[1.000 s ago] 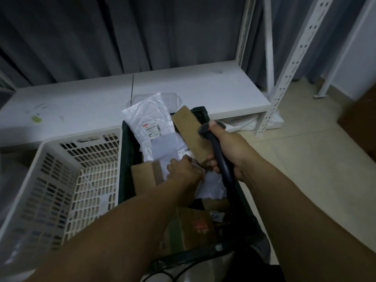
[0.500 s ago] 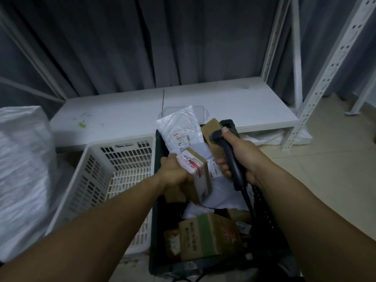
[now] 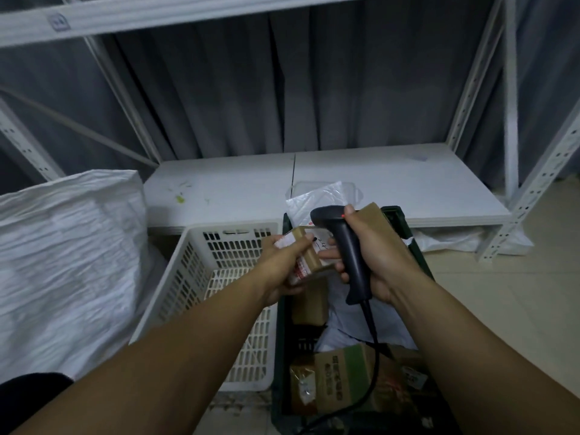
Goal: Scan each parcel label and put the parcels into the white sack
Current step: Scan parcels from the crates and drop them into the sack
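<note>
My left hand point(image 3: 284, 265) grips a small brown parcel box point(image 3: 309, 257) with a white label, held above the dark green crate point(image 3: 408, 237). A black corded barcode scanner point(image 3: 343, 246) is in my right hand point(image 3: 375, 252), its head right beside the box and a red light glowing on top. The crate holds several more parcels: a white poly mailer point(image 3: 317, 202), brown boxes, and a green-and-brown box point(image 3: 345, 375) near me. The white sack point(image 3: 62, 265) stands at the left.
An empty white plastic basket point(image 3: 226, 246) sits between the sack and the crate. A low white shelf board point(image 3: 376, 186) lies behind, framed by white metal rack posts point(image 3: 530, 189). Grey curtains hang at the back. Tiled floor point(image 3: 518, 309) spreads to the right.
My left hand has lifted the small brown box out of the crate and up beside the scanner. The view has tilted up and the white sack has come into sight at the left.
</note>
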